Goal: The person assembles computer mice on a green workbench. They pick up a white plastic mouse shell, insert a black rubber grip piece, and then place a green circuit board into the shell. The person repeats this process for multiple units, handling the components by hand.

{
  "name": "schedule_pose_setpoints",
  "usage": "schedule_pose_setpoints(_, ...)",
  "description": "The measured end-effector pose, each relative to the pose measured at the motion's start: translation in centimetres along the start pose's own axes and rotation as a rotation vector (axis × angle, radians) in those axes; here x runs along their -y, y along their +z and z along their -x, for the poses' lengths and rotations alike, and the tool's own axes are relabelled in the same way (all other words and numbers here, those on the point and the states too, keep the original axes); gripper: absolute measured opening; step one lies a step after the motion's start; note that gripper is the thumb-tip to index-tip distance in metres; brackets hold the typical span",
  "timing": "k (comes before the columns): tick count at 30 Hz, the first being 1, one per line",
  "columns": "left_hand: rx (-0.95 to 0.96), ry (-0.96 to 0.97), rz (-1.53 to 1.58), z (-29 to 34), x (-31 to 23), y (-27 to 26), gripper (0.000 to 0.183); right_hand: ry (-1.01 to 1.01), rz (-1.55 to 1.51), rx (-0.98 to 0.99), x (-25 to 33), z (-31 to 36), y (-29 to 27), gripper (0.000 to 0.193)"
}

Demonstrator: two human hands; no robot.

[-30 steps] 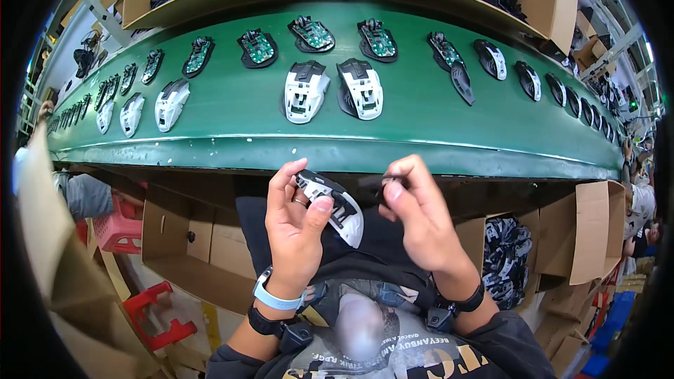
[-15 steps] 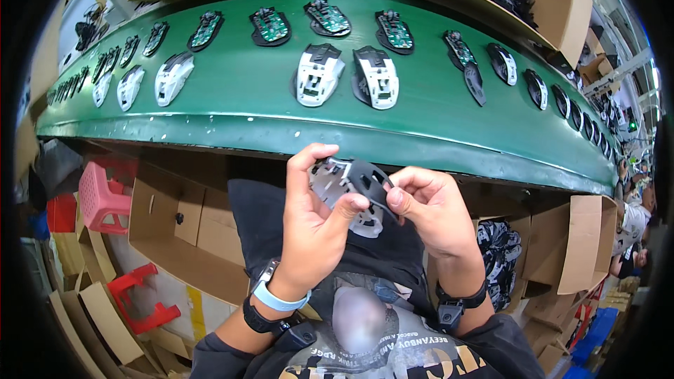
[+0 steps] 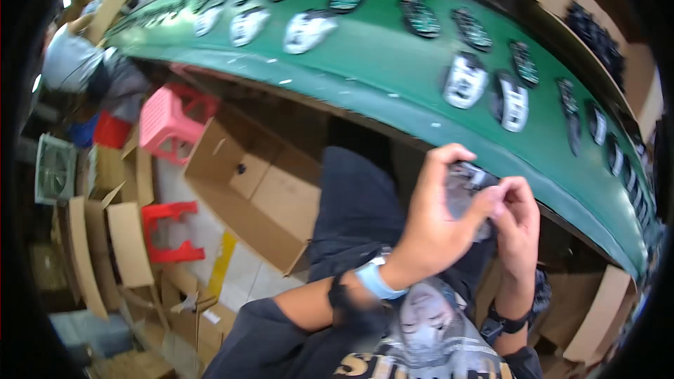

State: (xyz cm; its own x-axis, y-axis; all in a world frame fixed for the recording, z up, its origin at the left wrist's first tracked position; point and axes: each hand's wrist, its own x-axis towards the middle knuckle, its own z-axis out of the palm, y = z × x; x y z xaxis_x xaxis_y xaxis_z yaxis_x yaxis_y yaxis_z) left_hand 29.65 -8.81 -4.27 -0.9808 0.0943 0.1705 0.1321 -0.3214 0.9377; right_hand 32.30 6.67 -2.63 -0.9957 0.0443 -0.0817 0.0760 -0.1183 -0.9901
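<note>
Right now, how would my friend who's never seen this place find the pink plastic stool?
Start at the long, curved green table, then look below its edge, toward the left, to the open brown cardboard box. The pink plastic stool is just left of that box's upper end. Its paler pink sets it apart from the bright red plastic stool below.

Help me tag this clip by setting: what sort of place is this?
Probably a factory assembly line: a long green table bears rows of white shells and circuit boards, with a cardboard box below.
</note>
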Motion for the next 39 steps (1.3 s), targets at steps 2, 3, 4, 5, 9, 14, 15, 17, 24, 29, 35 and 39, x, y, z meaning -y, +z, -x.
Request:
schedule_pose_setpoints(2,-0.007,0.037,0.035,0.2,0.4,0.4,0.05,0.037,-0.034,0.028,0.1,0.4,1.7,0.053)
schedule_pose_setpoints(3,0.013,0.077,0.002,0.2,0.7,0.1,0.05,0.079,-0.094,0.025,-0.7,0.5,2.1,0.069)
schedule_pose_setpoints(4,0.035,0.13,-0.055,0.4,0.8,-0.5,0.051,0.087,-0.099,0.053,-1.3,1.1,2.0,0.074)
schedule_pose_setpoints(5,0.054,0.161,-0.075,0.7,0.7,-1.3,0.054,0.095,-0.105,0.079,-1.9,1.5,2.0,0.079)
schedule_pose_setpoints(9,0.186,0.028,-0.07,2.1,-1.7,-6.4,0.051,0.012,0.182,0.131,-2.6,2.2,2.8,0.083)
schedule_pose_setpoints(14,0.259,-0.032,0.149,2.5,-1.3,-8.0,0.05,-0.059,0.135,0.243,-1.3,2.1,3.5,0.071)
schedule_pose_setpoints(15,0.282,0.025,0.153,2.2,-0.8,-8.4,0.051,-0.105,0.27,0.241,-1.0,1.7,2.8,0.065)
schedule_pose_setpoints(17,0.266,0.014,0.165,2.3,-2.1,-8.1,0.05,-0.331,0.503,0.355,1.0,0.7,1.9,0.063)
schedule_pose_setpoints(24,0.261,0.024,0.027,-1.3,-2.9,-1.3,0.064,-0.464,0.208,0.251,2.6,-0.7,-3.8,0.077)
schedule_pose_setpoints(29,0.435,0.165,0.04,-7.1,-3.7,3.6,0.067,-0.582,0.32,0.059,7.3,-2.3,-7.2,0.071)
schedule_pose_setpoints(35,0.412,0.125,0.107,-10.4,-1.8,6.9,0.064,-0.623,0.368,-0.067,7.4,-5.0,-9.8,0.065)
schedule_pose_setpoints(39,0.489,0.036,0.158,-12.0,-0.7,7.8,0.059,-0.538,0.271,-0.093,6.2,-5.7,-11.5,0.065)
